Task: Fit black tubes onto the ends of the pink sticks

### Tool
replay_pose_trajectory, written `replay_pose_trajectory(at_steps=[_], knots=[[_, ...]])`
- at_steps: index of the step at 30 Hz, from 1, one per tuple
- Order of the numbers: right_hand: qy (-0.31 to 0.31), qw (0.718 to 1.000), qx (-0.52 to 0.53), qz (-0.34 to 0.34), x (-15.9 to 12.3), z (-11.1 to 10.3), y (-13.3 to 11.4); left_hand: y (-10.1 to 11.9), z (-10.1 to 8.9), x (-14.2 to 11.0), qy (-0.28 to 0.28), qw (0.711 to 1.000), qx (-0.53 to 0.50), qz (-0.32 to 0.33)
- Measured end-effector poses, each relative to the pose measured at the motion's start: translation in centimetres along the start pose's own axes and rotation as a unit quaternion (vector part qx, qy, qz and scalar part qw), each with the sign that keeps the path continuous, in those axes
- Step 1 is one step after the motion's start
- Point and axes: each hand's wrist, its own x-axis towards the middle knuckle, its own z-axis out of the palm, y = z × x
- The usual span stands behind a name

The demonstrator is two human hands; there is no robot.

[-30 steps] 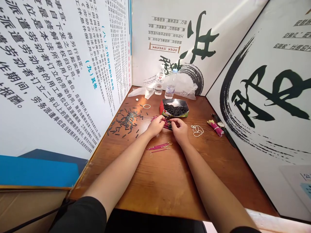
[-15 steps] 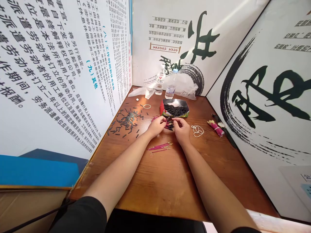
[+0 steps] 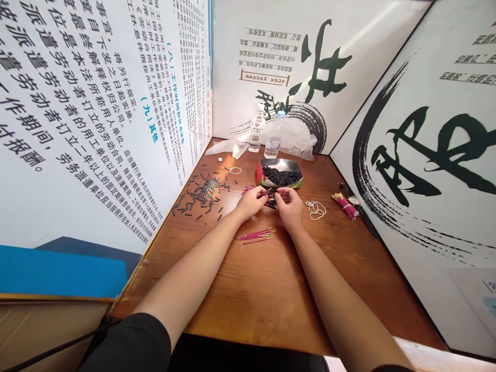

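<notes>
My left hand and my right hand meet over a heap of thin pink wires on the wooden table. Between the fingertips of both hands is a small dark tube with a wire; which hand pinches which piece is too small to tell. Just behind the hands stands a small paper box filled with short black tubes. A loose row of pink wires lies on the table just in front of my hands.
Many black tubes are scattered at the left by the printed wall panel. White rubber bands and a tied bundle of pink wires lie at the right. Two water bottles and plastic bags stand at the back corner.
My hands have drawn slightly closer together over the wire heap, fingertips now meeting on a small dark tube. The camera shifted a little.
</notes>
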Motion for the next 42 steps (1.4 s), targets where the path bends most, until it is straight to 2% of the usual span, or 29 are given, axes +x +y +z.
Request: replay_pose_trajectory(at_steps=[3, 7, 15, 42], knots=[[-0.005, 1.000, 0.014, 0.022, 0.03, 0.06, 0.14, -0.33, 0.04, 0.05, 0.009, 1.000, 0.010, 0.006], [0.018, 0.998, 0.040, 0.036, 0.06, 0.24, 0.27, -0.58, 0.10, 0.05, 0.004, 1.000, 0.002, 0.013], [0.008, 0.998, 0.033, 0.058, -0.13, 0.30, 0.02, -0.52, 0.07, -0.01, 0.008, 1.000, 0.026, 0.012], [-0.010, 0.999, 0.000, 0.048, -0.37, 0.51, -0.41, -0.65, 0.00, 0.06, 0.010, 1.000, 0.001, 0.026]])
